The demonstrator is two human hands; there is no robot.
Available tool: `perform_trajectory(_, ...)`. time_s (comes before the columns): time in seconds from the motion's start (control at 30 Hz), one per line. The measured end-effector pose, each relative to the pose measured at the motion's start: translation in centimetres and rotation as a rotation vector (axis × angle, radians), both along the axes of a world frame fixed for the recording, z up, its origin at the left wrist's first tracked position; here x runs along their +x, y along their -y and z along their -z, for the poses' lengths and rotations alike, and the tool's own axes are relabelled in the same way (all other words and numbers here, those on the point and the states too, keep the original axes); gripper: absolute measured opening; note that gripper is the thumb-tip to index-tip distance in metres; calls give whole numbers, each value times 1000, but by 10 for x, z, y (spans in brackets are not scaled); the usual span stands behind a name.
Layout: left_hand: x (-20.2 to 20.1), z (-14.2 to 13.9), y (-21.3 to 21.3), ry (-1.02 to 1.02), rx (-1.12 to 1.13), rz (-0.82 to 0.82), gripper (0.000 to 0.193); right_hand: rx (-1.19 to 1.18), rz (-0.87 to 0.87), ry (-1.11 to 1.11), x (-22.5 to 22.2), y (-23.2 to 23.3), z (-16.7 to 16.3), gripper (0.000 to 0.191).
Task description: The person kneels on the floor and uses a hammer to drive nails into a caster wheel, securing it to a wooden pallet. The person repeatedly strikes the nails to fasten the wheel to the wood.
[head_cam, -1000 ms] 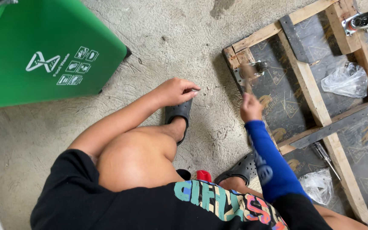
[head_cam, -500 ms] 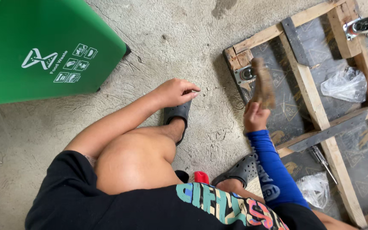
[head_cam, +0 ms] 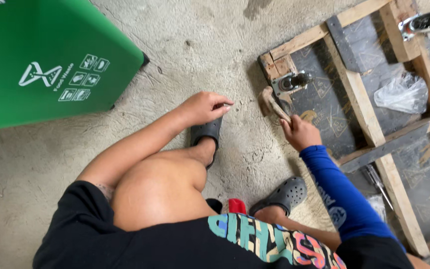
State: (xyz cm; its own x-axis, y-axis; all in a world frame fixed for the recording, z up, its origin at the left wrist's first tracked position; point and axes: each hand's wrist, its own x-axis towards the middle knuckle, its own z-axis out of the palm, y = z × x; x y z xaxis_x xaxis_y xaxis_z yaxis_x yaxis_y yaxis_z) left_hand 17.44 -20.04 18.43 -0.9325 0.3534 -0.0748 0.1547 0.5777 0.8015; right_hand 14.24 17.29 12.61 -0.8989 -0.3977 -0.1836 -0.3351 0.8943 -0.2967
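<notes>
Wooden hammer [head_cam: 273,103] gripped in the right hand [head_cam: 300,133] near the caster [head_cam: 289,82]; strike squarely, left hand [head_cam: 202,107] resting loose, empty

Bin [head_cam: 51,60]: green, white pictogram markings. Floor [head_cam: 205,40]: grey concrete, mottled with darker stains. Frame [head_cam: 364,109]: pale tan wood slats; backing panel [head_cam: 324,104] dark grey-brown with faint yellowish prints. Caster [head_cam: 292,81]: silver metal, black wheel. Hammer [head_cam: 273,103]: brown handle. Sleeve [head_cam: 342,194]: bright blue, pale emblem. Sandals [head_cam: 280,195]: dark grey, perforated. Shirt [head_cam: 175,246]: black, multicolour lettering in teal, yellow, pink. Bag [head_cam: 404,93]: clear, whitish sheen.
</notes>
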Motion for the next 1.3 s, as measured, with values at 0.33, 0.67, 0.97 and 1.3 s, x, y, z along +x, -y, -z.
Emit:
perform_trajectory(0.33, 0, -1, -7, 83, 30, 5, 31, 212, -258, 68, 20, -8, 47, 45)
perform_trajectory(0.67, 4, -5, -8, 77, 29, 12, 31, 103, -22, -103, 23, 31, 66, 45)
perform_trajectory(0.97, 4, -2, -10, 31, 61, 17, 30, 7, 123, -63, 14, 37, 57, 42)
perform_trajectory(1.3, 4, -3, -14, 88, 87, -18, 29, 110, 111, -24, 29, -9, 71, 42)
